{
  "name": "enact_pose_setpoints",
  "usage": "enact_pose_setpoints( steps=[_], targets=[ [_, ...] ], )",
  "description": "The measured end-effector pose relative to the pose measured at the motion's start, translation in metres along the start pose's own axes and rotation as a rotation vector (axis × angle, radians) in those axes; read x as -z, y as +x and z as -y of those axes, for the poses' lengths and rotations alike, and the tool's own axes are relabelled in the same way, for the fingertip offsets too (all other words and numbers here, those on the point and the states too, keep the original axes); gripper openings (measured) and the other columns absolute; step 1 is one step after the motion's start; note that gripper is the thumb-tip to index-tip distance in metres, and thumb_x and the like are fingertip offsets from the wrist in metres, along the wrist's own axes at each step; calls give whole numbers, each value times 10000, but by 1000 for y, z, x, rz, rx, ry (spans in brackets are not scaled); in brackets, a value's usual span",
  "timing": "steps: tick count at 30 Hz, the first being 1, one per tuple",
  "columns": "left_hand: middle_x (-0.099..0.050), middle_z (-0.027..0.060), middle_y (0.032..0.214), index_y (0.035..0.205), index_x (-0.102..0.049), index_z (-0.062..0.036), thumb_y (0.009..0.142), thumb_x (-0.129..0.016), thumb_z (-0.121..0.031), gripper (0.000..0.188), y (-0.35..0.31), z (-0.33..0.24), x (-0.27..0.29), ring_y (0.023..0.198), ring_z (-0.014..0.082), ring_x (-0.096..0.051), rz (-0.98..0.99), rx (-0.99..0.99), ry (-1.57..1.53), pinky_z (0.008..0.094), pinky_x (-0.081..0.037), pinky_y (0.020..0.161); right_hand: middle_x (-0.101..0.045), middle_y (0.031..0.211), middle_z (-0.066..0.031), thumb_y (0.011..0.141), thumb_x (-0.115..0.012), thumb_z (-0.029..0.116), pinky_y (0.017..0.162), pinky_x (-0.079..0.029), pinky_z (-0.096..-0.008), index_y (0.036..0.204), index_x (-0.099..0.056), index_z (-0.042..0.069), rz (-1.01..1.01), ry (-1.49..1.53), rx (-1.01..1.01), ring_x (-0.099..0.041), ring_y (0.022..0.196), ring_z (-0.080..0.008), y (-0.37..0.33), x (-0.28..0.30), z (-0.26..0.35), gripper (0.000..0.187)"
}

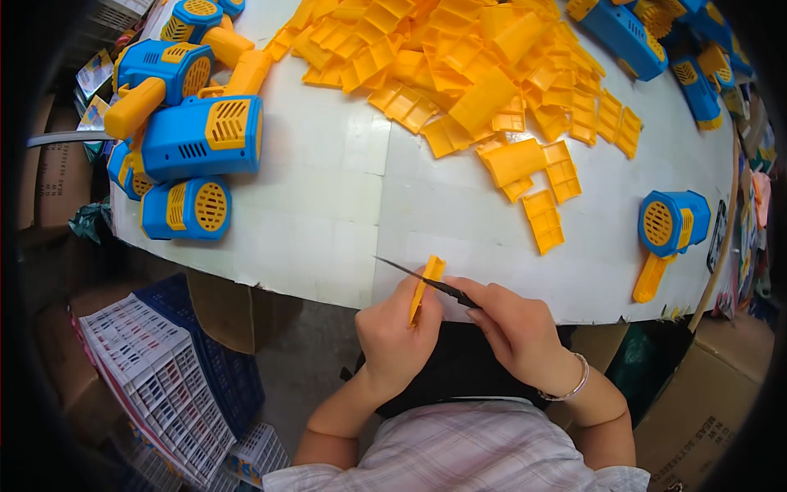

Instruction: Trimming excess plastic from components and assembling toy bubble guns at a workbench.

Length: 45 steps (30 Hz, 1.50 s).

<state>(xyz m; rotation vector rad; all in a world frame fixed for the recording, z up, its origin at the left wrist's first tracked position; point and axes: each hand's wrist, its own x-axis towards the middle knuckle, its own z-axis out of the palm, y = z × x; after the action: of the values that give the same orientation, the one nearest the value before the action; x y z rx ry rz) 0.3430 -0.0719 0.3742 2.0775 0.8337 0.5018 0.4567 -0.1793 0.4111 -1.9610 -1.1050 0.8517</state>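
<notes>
Close to my body, at the table's front edge, my left hand pinches a small yellow plastic piece, held upright on its narrow side. My right hand grips the black handle of a slim, pointed knife. Its thin dark blade lies across the yellow piece and points to the left. Whether the edge is cutting into the plastic cannot be told. Beyond my hands, a loose ribbed yellow cover lies nearest, at the front of a big pile of similar yellow covers.
Blue-and-yellow toy power-tool bodies cluster on the left of the white table. More blue housings lie at the far right, and one blue-and-yellow toy rests near the right edge. Stacked white crates and a cardboard box flank me below.
</notes>
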Motion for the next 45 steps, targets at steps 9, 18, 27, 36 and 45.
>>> enact_pose_setpoints(
  steps=[9,18,27,36,45],
  targets=[
    [-483,109,496,846,-590,15,767,-588,-35,93,6,6,-8,396,233,-497,5,52,-7,308,-380,388,-572,718,-121,788,-593,29,536,-444,-289,1036,-572,37,-35,81,-3,-559,594,-255,6,-3,-21,249],
    [-473,102,488,861,-605,6,757,-594,-47,118,7,6,-7,389,228,-487,38,54,65,308,-376,387,-575,730,-128,799,-592,68,539,-449,-308,984,-560,27,-74,101,47,-561,600,-279,8,-5,-31,192],
    [-524,114,513,918,-617,18,748,-592,-42,181,5,-4,-7,407,228,-524,53,6,153,309,-408,398,-516,632,-79,826,-563,159,467,-413,-360,836,-499,69,38,-83,0,-532,549,-292,15,-7,-16,111],
    [-541,114,540,925,-603,25,769,-566,-28,168,3,-9,-1,423,236,-540,51,-34,128,308,-416,408,-517,576,-105,826,-566,189,424,-387,-370,757,-442,76,-12,-103,-44,-535,520,-308,17,9,-11,181],
    [-528,115,534,894,-600,22,793,-547,-32,126,4,-13,2,421,231,-537,64,-29,115,300,-407,407,-495,515,-113,841,-558,230,410,-391,-387,774,-443,69,32,-132,-48,-525,482,-322,12,6,-17,209]
  ],
)
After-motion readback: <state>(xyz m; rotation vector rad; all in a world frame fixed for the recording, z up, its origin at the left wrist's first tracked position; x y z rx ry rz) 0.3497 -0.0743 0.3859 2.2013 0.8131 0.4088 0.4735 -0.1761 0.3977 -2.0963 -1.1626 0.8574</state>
